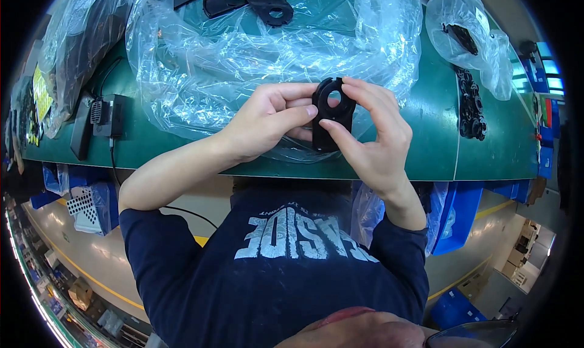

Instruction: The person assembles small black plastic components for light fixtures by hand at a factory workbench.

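Both my hands hold one flat black plastic part with a round hole, raised above the near edge of the green table. My left hand grips its left side, thumb on the front face. My right hand pinches its right edge, thumb near the lower face and index finger at the top. A large crumpled clear plastic sheet lies under and behind the part.
More black parts lie on the sheet at the far side. A stack of black rings and a clear bag sit at the right. A black power adapter rests at the left. Blue bins stand below the table.
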Available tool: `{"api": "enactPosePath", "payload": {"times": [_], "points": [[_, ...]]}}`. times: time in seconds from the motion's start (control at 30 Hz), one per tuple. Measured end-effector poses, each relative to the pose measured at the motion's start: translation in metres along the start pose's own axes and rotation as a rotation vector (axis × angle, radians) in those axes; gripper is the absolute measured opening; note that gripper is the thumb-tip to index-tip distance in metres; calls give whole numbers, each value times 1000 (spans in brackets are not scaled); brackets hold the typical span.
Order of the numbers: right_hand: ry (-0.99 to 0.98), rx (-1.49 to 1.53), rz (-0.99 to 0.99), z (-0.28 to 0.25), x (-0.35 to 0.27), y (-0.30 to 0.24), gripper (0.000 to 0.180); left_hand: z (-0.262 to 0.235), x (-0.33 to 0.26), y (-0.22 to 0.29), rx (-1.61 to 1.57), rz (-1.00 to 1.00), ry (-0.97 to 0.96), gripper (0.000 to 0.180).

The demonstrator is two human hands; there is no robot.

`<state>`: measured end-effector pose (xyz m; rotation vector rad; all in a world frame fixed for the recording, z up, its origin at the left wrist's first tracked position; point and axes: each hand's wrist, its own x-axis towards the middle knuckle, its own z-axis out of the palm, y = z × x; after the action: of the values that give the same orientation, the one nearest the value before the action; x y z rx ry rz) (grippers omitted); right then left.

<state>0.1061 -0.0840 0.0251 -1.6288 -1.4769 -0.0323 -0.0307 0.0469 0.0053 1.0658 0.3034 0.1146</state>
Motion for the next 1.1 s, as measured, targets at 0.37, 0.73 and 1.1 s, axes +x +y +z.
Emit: {"api": "enactPosePath", "payload": {"times": [0.37, 0.73, 1.1], "points": [[-63, -99, -60, 0, -1, -4, 40, 8, -1, -2, 131, 39, 134, 26], [-214, 445, 381, 1, 11, 17, 18, 3, -5, -7, 312, 113, 47, 30], [-274, 677, 653, 0, 10, 14, 16, 4, -2, -5, 336, 10, 34, 26]]}}
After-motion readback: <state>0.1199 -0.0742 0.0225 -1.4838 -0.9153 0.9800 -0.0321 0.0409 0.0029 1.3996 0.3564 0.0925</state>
